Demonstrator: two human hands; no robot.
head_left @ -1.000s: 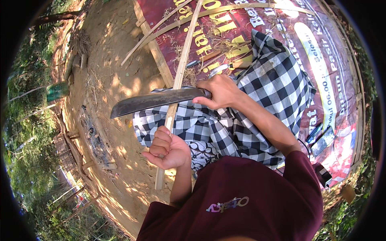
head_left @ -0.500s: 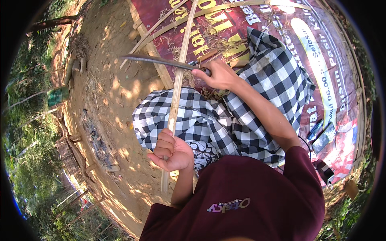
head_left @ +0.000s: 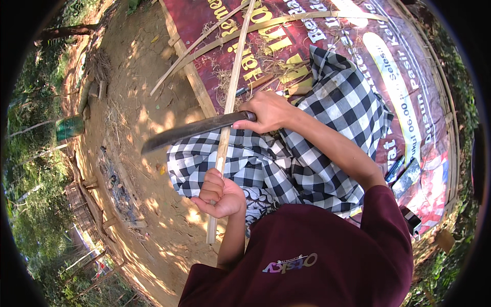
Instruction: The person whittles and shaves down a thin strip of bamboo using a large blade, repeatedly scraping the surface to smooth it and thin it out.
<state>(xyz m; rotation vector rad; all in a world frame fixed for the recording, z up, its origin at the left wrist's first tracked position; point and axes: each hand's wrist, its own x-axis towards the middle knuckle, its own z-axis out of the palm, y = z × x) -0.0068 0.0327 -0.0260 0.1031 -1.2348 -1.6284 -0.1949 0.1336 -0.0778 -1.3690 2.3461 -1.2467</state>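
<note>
At frame centre: right hand (head_left: pixel 268 112) gripping machete (head_left: pixel 197 129) across bamboo strip (head_left: pixel 225 128); left hand (head_left: pixel 221 194) clasping strip's lower part over checkered cloth (head_left: pixel 317 153).

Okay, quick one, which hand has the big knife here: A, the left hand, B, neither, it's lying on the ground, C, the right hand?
C: the right hand grips the handle of the long dark knife, blade laid across the bamboo strip that the left hand holds lower down.

bamboo strips (head_left: pixel 231 92): 4 | machete (head_left: pixel 189 130): 1 | checkered cloth (head_left: pixel 307 153): 1 | green bucket (head_left: pixel 69 128): 1
</note>
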